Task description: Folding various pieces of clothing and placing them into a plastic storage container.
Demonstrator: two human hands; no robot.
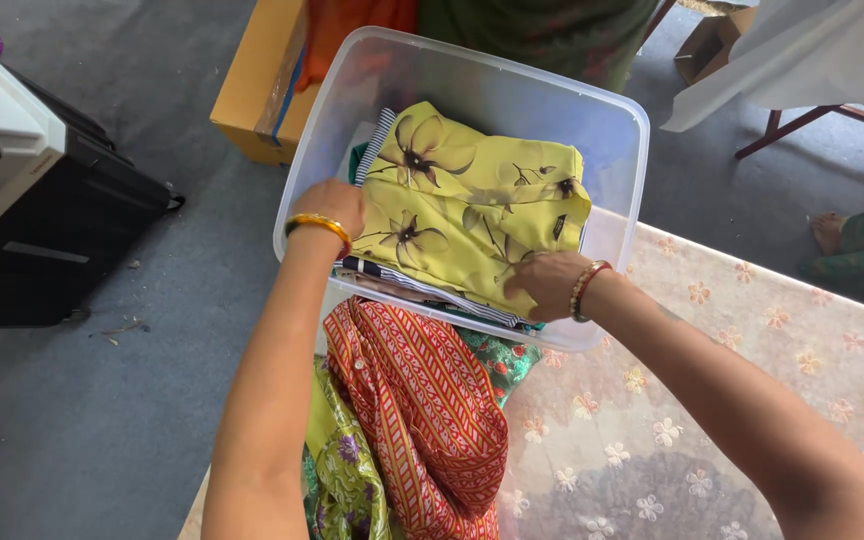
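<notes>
Head view, near to far. Red striped cloth [422, 420] drapes soft at 6 o'clock over the floral-covered bench [712, 400]. Left hand [332, 208] at 9 o'clock and right hand [547, 285] at 4 o'clock press curled fingers on the folded yellow garment [472, 205] atop the stack in the clear plastic bin [612, 110]. Judgement: press evenly, keeping folds square.

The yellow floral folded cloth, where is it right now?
In the head view, the yellow floral folded cloth lies on top of the stack inside the clear plastic bin, upper centre, with the left hand and right hand at its near edge.
</notes>
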